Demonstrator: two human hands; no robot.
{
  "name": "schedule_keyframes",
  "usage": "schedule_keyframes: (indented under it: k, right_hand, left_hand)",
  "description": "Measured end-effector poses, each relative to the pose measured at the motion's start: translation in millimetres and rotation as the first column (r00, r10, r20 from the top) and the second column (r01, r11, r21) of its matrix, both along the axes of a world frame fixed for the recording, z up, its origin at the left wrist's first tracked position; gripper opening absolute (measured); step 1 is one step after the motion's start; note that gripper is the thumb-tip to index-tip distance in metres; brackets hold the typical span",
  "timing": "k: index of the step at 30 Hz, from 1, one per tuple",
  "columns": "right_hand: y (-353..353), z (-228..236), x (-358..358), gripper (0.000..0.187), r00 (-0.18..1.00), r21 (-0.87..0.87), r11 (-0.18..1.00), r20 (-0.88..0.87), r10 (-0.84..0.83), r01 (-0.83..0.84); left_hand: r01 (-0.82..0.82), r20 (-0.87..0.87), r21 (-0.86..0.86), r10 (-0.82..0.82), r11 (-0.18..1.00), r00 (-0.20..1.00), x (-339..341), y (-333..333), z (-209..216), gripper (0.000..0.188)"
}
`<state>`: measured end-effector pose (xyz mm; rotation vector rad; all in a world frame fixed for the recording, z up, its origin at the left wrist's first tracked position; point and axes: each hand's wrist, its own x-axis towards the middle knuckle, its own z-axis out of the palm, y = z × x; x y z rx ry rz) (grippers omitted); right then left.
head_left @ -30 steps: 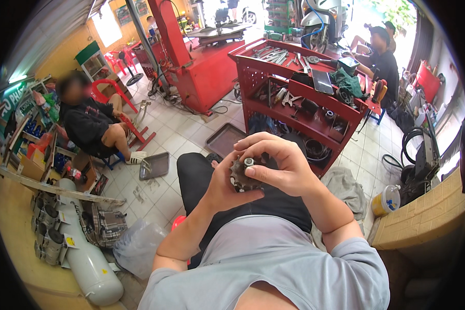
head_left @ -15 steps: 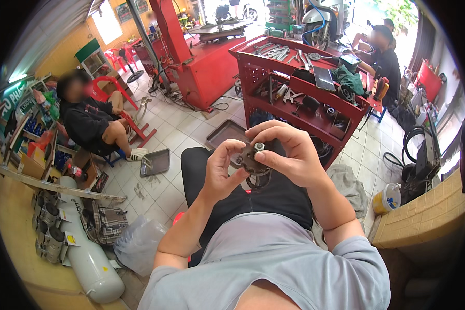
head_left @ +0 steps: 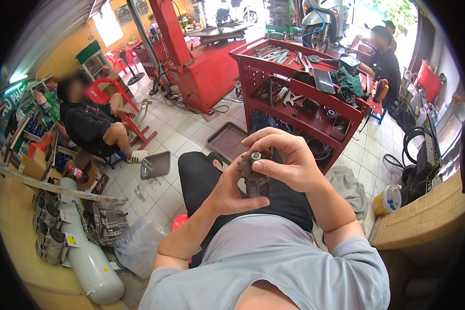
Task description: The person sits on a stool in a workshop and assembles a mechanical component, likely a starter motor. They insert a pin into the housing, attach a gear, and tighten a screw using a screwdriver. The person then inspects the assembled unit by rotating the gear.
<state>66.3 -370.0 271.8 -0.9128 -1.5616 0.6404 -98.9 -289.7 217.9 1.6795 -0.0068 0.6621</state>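
Over my lap, both hands hold a dark metal part with a toothed gear [head_left: 248,168]. A small bright bolt or nut [head_left: 256,155] stands at its top, and a narrower body shows below the teeth. My left hand [head_left: 227,189] is closed round the part from the lower left, its thumb across the lower end. From the upper right my right hand [head_left: 289,163] grips the top, with the thumb beside the bolt and the fingers curled over the far side. Those fingertips are partly hidden.
Ahead to the right stands a red tool cart [head_left: 305,118] with wrenches, a phone and a green cloth. Metal trays [head_left: 156,165] lie on the tiled floor. A person [head_left: 90,124] sits at the left, others at the far right. A yellow-and-white bucket [head_left: 386,200] stands at the right.
The part has tilted more upright, so its lower body shows. My left hand has moved down, its thumb now across the lower end. My right hand stays near the bolt.
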Motion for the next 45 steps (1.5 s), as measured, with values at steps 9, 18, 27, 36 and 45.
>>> schedule_keyframes:
  k: [9, 18, 27, 36, 45]
  right_hand:
    - [-2.6, 2.6, -11.6, 0.018, 0.995, 0.020, 0.995, 0.044, 0.093, -0.094]
    - [3.4, -0.6, -2.5, 0.020, 0.998, 0.093, 0.996, 0.067, 0.005, -0.012]
    - [4.9, -0.9, 6.8, 0.022, 0.995, 0.095, 0.991, -0.015, -0.098, 0.099]
    - [5.4, -0.3, 11.6, 0.021, 0.991, 0.055, 0.990, -0.038, -0.126, 0.128]
    - [3.3, -1.1, 3.0, 0.021, 0.998, 0.017, 0.998, -0.014, -0.060, 0.060]
  left_hand:
    - [-0.028, 0.004, 0.081, 0.028, 0.996, 1.000, -2.0, 9.1, -8.5, 0.083]
    - [-0.137, 0.043, 0.058, 0.134, 0.989, 0.990, 1.0, 32.2, -3.2, 0.073]
    - [-0.214, 0.248, 0.035, 0.199, 0.976, 0.948, 7.1, 35.6, -17.7, 0.033]
    - [-0.164, 0.178, -0.062, 0.173, 0.984, 0.969, 6.1, 21.2, -15.7, 0.040]
    - [-0.050, 0.069, -0.017, 0.051, 0.999, 0.996, 7.8, -0.2, -8.8, 0.078]
